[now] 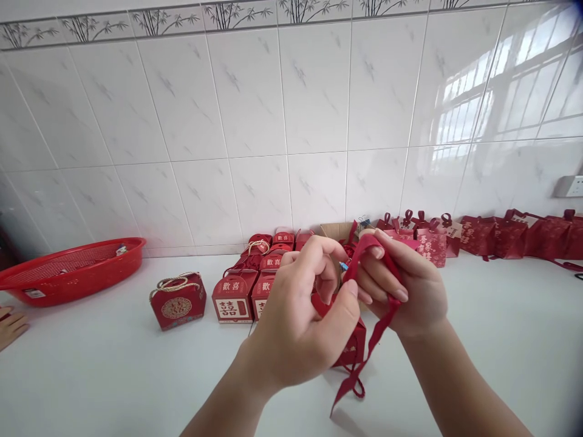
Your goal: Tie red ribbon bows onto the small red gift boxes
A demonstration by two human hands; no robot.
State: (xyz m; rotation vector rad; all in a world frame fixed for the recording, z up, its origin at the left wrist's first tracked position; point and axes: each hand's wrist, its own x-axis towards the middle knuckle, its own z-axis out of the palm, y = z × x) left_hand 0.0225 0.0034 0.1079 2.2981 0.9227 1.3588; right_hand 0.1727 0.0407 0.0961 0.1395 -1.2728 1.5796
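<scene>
A dark red ribbon (380, 331) is looped over the fingers of my right hand (410, 285), which is closed on it. Its loose pointed tail hangs down toward the table. My left hand (305, 315) is beside the loop with curled fingers and a gap between thumb and index finger. The left thumb tip meets the ribbon's near side; whether it presses on it I cannot tell. Behind and below my hands stands a red box (353, 346), largely hidden, with a thin red cord loop (359, 388) at its base.
Red gift boxes (232, 297) stand grouped behind my left hand, near a cardboard box (337, 230). One rope-handled box (177, 300) sits apart. A red plastic basket (73, 285) is at left, near another person's hand (13, 328). Red bags (514, 237) line the tiled wall.
</scene>
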